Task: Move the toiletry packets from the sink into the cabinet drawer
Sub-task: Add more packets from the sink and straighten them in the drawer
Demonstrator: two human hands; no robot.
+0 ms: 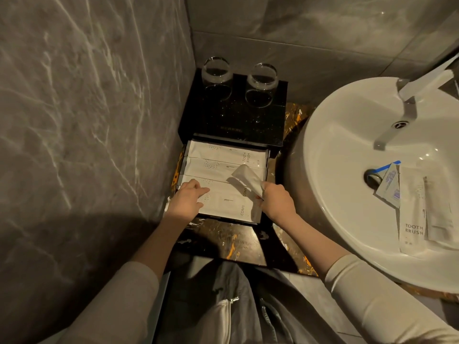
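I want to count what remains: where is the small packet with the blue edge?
In the head view, the blue-edged packet lies in the sink on the right, beside the drain, overlapping the toothbrush packet.

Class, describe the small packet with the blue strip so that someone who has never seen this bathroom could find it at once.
Start at the white round sink on the right and look into its bowl, beside the drain hole. The blue-edged packet lies there, tilted, overlapping the top of the long white toothbrush packet. Unlike its plain white neighbours, it is short, with a blue strip on its upper edge and blue print.
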